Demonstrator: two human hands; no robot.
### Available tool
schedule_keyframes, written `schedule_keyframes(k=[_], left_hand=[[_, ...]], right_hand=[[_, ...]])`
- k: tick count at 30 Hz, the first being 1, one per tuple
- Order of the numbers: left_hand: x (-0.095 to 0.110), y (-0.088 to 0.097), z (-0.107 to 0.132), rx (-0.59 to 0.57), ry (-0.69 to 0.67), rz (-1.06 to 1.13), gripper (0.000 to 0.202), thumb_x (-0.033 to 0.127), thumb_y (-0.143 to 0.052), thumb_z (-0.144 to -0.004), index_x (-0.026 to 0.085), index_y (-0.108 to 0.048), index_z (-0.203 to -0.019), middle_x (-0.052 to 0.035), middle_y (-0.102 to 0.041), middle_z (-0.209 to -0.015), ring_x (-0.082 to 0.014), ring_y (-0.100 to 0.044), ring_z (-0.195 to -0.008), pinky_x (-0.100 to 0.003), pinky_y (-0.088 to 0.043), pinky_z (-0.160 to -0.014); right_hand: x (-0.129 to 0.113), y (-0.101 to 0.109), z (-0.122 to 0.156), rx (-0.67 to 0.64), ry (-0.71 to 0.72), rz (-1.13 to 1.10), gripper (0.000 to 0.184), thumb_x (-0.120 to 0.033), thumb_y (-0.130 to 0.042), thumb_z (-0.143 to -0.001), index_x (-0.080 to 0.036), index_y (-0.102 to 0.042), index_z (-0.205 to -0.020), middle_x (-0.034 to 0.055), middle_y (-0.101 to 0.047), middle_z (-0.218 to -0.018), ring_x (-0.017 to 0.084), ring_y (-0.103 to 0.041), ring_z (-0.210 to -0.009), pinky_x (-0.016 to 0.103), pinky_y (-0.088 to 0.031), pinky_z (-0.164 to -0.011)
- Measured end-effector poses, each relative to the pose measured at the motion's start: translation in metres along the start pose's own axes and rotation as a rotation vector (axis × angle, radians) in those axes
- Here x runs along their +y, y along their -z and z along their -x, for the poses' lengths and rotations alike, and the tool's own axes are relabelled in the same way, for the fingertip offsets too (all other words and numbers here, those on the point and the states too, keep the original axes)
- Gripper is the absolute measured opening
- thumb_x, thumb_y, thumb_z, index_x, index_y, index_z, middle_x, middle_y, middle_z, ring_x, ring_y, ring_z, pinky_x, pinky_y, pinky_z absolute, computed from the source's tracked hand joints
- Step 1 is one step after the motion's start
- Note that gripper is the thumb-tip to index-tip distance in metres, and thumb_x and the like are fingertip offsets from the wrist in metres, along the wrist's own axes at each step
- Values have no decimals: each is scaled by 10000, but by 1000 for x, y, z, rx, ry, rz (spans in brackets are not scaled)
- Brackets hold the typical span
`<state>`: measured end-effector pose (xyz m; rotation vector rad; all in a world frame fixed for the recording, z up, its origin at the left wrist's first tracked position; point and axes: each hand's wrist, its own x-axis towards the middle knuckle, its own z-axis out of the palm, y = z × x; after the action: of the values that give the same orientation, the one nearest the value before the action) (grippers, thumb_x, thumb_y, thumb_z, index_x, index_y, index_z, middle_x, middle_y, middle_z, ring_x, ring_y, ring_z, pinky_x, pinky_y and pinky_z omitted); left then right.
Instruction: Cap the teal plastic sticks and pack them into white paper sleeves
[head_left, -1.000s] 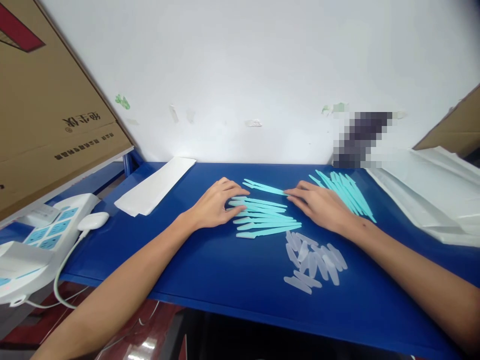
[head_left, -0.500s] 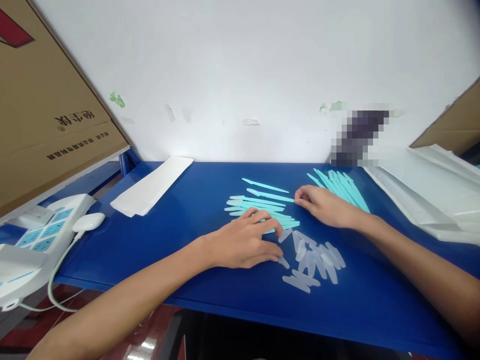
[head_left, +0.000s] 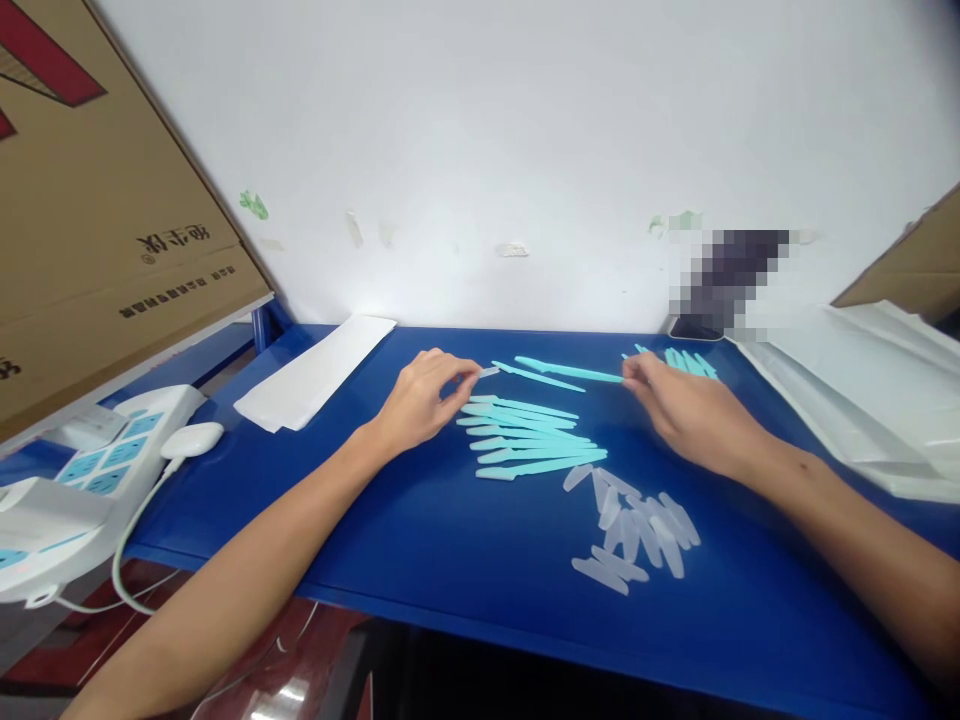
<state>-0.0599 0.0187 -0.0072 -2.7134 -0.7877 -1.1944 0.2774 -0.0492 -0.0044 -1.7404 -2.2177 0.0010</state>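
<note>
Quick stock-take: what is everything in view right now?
table: one, blue, under everything
stick row: about seven, teal, table centre
loose stick: one, teal, behind row
stick pile: several, teal, table's back right
clear caps: about a dozen, translucent, front right
paper sheet: one, white, table's back left
power strip: one, white and blue, left
cardboard boxes: two, brown, far left and far right
plastic bags: several, white, right
left hand: one, pinching held cap
right hand: one, gripping held stick

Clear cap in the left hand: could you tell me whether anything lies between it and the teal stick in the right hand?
A loose teal stick lies on the table across the gap between the clear cap and the held teal stick; nothing else.
</note>
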Motion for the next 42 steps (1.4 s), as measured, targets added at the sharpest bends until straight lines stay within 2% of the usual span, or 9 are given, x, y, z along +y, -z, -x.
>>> schedule_keyframes(k=[7, 14, 20, 22, 25, 28, 32, 37, 42], left_hand=[[0, 6, -2, -65, -47, 11, 159, 227, -526, -1001, 186, -671, -1052, -36, -711, -874, -146, -595, -742, -316, -460, -743], [6, -6, 1, -96, -58, 76, 178, 242, -517, -1018, 183, -682, -1052, -55, -733, -924, -163, -623, -796, -328, -472, -753], [-5, -9, 3, -361, -18, -19, 216, 298, -526, -1022, 188, -711, -1031, -61, -728, -952, -223, -584, -949, -369, -446, -818], [-4, -7, 2, -383, -16, -5, 226, 314, -535, -1016, 182, -711, -1070, -84, -710, -1052, -237, -566, -1020, -389, -448, -880], [17, -7, -3, -378, -53, 29, 280, 345, -535, -1012, 188, -689, -1186, -119, -654, -1194, -256, -540, -1107, -414, -446, -936], [54, -14, -4, -458, -211, 39, 329, 392, -500, -1025, 234, -665, -1262, -126, -603, -1301, -283, -522, -1165, -452, -430, -972], [87, -29, 0, -444, -343, -47, 363, 432, -486, -1027, 205, -688, -1226, -153, -595, -1282, -314, -511, -1156, -470, -410, -966], [84, -31, 4, -431, -306, 3, 295, 389, -510, -1029, 231, -741, -1123, -111, -652, -1154, -265, -538, -1059, -397, -400, -880], [79, -20, 5, -504, -315, 140, 253, 234, -543, -1018, 250, -723, -1194, -63, -736, -1040, -248, -557, -1044, -410, -363, -882]], right_hand=[[-15, 1, 0, 40, 36, 144, 263, -370, -238, -1037, -227, -455, -996, 68, -679, -856, 204, -530, -579, 324, -258, -542], [-28, -3, 2, 39, 132, 211, 293, -321, -257, -1043, -207, -525, -1012, 62, -667, -805, 201, -540, -588, 325, -262, -546], [-26, -17, -3, 12, 107, 68, 396, -423, -285, -1058, -193, -593, -1153, 85, -706, -1047, 217, -646, -768, 327, -405, -610], [-17, -23, -8, 44, 54, 75, 434, -426, -309, -1052, -196, -601, -1277, 105, -693, -1147, 250, -667, -887, 351, -448, -671], [-8, -32, -16, 36, 14, 81, 466, -453, -355, -1036, -216, -655, -1302, 112, -690, -1113, 271, -664, -932, 366, -465, -699], [-6, -39, -21, 31, 5, 8, 407, -443, -419, -1016, -247, -755, -1134, 88, -698, -1006, 249, -661, -904, 353, -461, -712], [-6, -43, -24, 60, -37, -116, 297, -373, -496, -978, -236, -760, -986, 56, -713, -936, 205, -648, -813, 334, -448, -723], [-2, -44, -21, 46, -37, -95, 249, -332, -433, -979, -205, -642, -933, 67, -688, -905, 209, -619, -810, 339, -436, -716], [2, -39, -13, -26, 9, -49, 236, -317, -347, -1003, -204, -544, -939, 81, -661, -945, 210, -608, -807, 348, -440, -716]])
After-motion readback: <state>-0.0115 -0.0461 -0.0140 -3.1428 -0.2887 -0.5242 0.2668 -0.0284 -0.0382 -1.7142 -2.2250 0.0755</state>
